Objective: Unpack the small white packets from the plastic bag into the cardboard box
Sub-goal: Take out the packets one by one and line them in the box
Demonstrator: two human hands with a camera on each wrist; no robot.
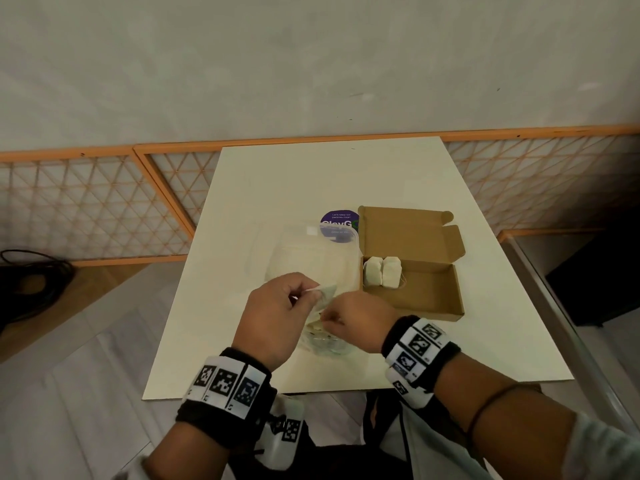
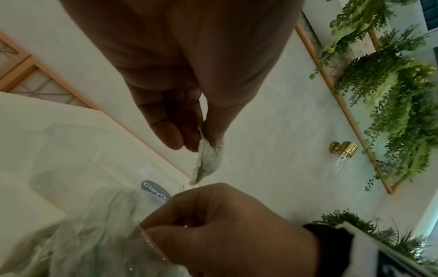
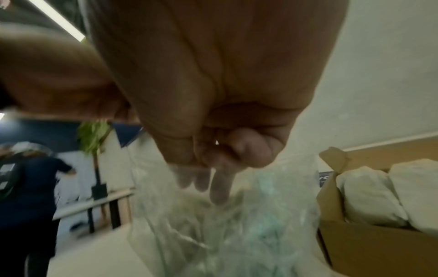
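The left hand [image 1: 277, 306] pinches a crumpled white packet [image 1: 323, 291], and the right hand [image 1: 356, 320] pinches the clear plastic bag [image 1: 311, 258]. Two packets [image 1: 382, 270] stand in the open cardboard box [image 1: 422, 292] on the white table [image 1: 277, 181], near a lattice screen [image 1: 86, 202].

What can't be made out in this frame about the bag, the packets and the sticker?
- Packets left in the plastic bag: head view, uncountable through creased film and both hands.
- Purple sticker: text partly covered by bag and cardboard box.
- What the right hand pinches: right wrist view blurred; apparently the bag's edge.
- Left hand: packet mostly hidden in head view.
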